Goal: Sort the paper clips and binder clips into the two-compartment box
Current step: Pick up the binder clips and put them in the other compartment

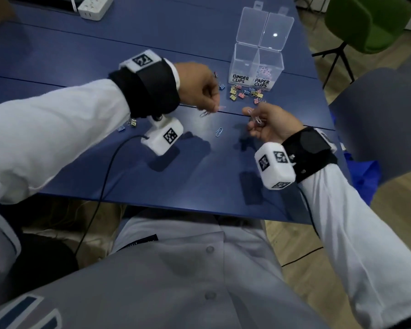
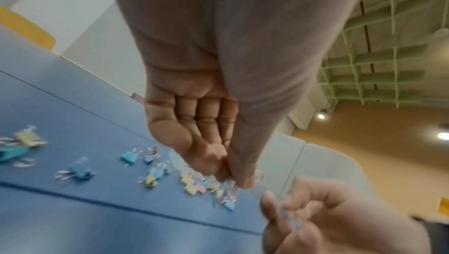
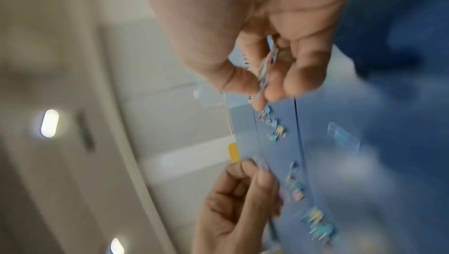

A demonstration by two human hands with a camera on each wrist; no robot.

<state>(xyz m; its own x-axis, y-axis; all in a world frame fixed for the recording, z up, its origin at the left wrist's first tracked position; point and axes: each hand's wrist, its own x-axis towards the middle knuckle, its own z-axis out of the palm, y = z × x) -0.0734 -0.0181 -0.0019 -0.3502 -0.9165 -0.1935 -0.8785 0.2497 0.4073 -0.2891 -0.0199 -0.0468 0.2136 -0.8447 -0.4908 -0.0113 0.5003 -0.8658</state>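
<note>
The clear two-compartment box (image 1: 247, 60) stands open at the back right of the blue table, labelled BINDER CLIPS and PAPER CLIPS. Pastel paper clips (image 1: 265, 72) lie in its right compartment. Several coloured binder clips (image 1: 244, 93) are scattered in front of it. My left hand (image 1: 214, 106) pinches paper clips (image 2: 232, 187) between thumb and forefinger just above the table. My right hand (image 1: 253, 119), close beside it, grips a small bunch of paper clips (image 3: 266, 66). One loose blue paper clip (image 1: 219, 132) lies on the table between the hands.
Two more binder clips (image 1: 128, 124) lie under my left forearm. A white power strip (image 1: 94, 7) sits at the far left. A grey chair (image 1: 384, 115) and a green chair (image 1: 365, 22) stand to the right. A black cable (image 1: 105, 181) runs over the table's near edge.
</note>
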